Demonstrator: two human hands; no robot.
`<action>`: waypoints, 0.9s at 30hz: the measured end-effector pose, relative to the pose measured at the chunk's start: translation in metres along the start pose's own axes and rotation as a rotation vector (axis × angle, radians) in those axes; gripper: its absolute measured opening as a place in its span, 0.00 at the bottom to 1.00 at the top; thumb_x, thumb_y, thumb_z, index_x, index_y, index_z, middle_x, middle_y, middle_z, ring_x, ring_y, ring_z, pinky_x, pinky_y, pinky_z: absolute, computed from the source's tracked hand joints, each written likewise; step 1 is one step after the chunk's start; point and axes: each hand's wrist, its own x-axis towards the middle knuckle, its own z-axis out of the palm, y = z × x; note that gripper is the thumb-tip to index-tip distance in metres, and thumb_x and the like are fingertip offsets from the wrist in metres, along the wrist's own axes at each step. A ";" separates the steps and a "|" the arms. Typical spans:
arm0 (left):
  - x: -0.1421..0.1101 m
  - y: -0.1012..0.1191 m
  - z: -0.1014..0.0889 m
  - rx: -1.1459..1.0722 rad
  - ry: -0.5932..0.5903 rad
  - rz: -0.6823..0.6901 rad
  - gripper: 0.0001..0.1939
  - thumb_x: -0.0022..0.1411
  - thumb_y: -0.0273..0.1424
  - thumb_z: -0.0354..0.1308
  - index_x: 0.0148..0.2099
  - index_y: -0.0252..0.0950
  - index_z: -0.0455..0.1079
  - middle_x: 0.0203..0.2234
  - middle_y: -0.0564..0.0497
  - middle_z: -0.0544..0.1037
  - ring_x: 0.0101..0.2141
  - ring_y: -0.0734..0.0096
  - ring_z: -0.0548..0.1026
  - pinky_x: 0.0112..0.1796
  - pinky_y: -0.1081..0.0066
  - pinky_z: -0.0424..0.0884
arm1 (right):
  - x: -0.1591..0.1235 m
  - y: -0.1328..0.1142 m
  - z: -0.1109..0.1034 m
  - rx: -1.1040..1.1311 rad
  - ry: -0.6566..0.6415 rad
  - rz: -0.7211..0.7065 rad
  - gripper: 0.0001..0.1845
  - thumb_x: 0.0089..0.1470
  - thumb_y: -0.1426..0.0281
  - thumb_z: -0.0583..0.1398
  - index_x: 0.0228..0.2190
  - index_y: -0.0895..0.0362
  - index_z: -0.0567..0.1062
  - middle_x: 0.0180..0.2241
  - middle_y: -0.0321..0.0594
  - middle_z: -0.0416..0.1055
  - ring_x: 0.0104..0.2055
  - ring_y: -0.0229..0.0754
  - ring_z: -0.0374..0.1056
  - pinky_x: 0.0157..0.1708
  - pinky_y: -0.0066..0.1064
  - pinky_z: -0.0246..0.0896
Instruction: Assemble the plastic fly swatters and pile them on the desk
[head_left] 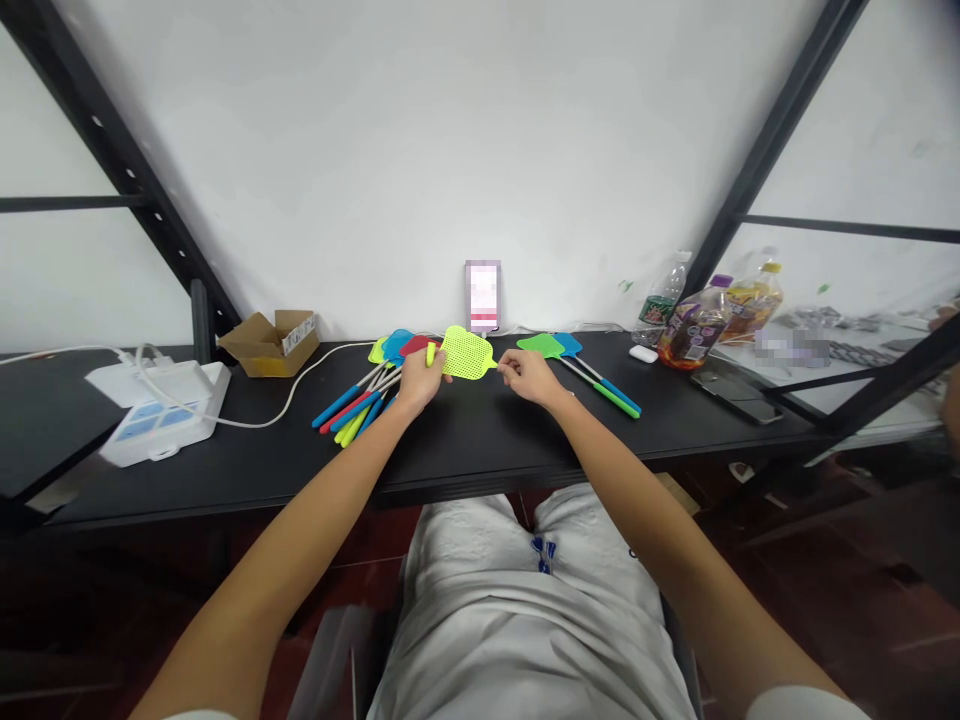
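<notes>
A yellow-green fly swatter head [466, 354], a perforated paddle, is held up between my two hands over the black desk. My left hand [421, 380] is closed around a yellow-green handle [430, 353], whose end pokes up beside the paddle. My right hand [527, 374] pinches the paddle's narrow neck at its right side. Whether handle and paddle are joined cannot be seen. Left of my left hand lies a pile of fly swatters [360, 405] with blue, red and yellow-green handles. A green swatter [541, 346] and a blue swatter [570, 345] lie to the right.
A phone [483, 296] leans on the wall behind my hands. Left are an open cardboard box [271, 345] and a white power strip box [169, 415] with cables. Right are bottles [697, 325], a white earbud case [643, 354] and a dark phone [735, 392], near a metal frame.
</notes>
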 end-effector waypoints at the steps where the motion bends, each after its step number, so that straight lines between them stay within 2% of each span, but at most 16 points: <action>1: 0.000 -0.001 0.000 0.016 -0.003 0.010 0.15 0.63 0.39 0.53 0.38 0.33 0.74 0.18 0.51 0.76 0.19 0.73 0.70 0.22 0.75 0.64 | 0.000 0.000 0.000 0.008 -0.001 0.000 0.07 0.55 0.73 0.57 0.29 0.57 0.75 0.25 0.36 0.74 0.27 0.38 0.67 0.33 0.28 0.60; 9: 0.000 -0.005 -0.005 0.172 -0.072 0.085 0.17 0.65 0.39 0.50 0.29 0.34 0.70 0.18 0.50 0.75 0.19 0.73 0.70 0.22 0.74 0.63 | 0.001 0.005 0.002 0.070 -0.008 0.014 0.07 0.55 0.74 0.57 0.26 0.56 0.72 0.22 0.34 0.73 0.24 0.37 0.67 0.31 0.27 0.59; 11: 0.000 -0.002 -0.005 0.134 -0.093 0.106 0.15 0.65 0.39 0.50 0.34 0.34 0.71 0.18 0.51 0.75 0.19 0.73 0.70 0.23 0.75 0.63 | 0.002 0.006 0.003 0.088 -0.007 0.025 0.07 0.55 0.73 0.57 0.26 0.56 0.72 0.22 0.34 0.73 0.24 0.36 0.68 0.30 0.27 0.60; 14: -0.002 0.005 -0.002 0.057 -0.094 0.151 0.17 0.64 0.41 0.53 0.48 0.34 0.70 0.22 0.53 0.76 0.22 0.73 0.72 0.25 0.75 0.66 | 0.004 0.005 0.005 0.137 0.036 0.010 0.07 0.56 0.71 0.58 0.27 0.56 0.72 0.22 0.35 0.74 0.25 0.37 0.69 0.31 0.28 0.60; 17: -0.006 0.010 0.004 0.019 -0.005 0.133 0.24 0.63 0.43 0.56 0.55 0.34 0.64 0.28 0.51 0.78 0.25 0.73 0.74 0.29 0.73 0.69 | 0.006 0.005 0.003 0.190 0.159 0.012 0.06 0.56 0.68 0.58 0.28 0.56 0.72 0.23 0.35 0.73 0.26 0.38 0.69 0.30 0.28 0.61; 20: -0.007 0.009 0.008 0.028 0.059 0.101 0.24 0.61 0.44 0.58 0.53 0.34 0.64 0.32 0.49 0.78 0.29 0.71 0.75 0.33 0.72 0.70 | 0.010 0.006 -0.004 0.261 0.323 0.077 0.07 0.56 0.66 0.58 0.30 0.56 0.70 0.24 0.35 0.70 0.26 0.37 0.67 0.29 0.28 0.61; 23: -0.008 0.005 0.009 0.093 -0.014 0.126 0.20 0.60 0.45 0.59 0.46 0.35 0.67 0.35 0.48 0.78 0.33 0.70 0.76 0.36 0.70 0.69 | 0.013 0.007 -0.012 0.415 0.476 0.119 0.08 0.56 0.64 0.60 0.32 0.56 0.68 0.27 0.35 0.69 0.28 0.36 0.65 0.28 0.26 0.61; 27: -0.011 0.004 0.011 0.164 -0.198 0.206 0.13 0.63 0.42 0.54 0.37 0.36 0.69 0.29 0.51 0.76 0.31 0.70 0.73 0.36 0.70 0.67 | 0.017 0.007 -0.018 0.765 0.666 0.099 0.15 0.54 0.60 0.63 0.29 0.53 0.62 0.23 0.28 0.62 0.23 0.32 0.61 0.24 0.23 0.59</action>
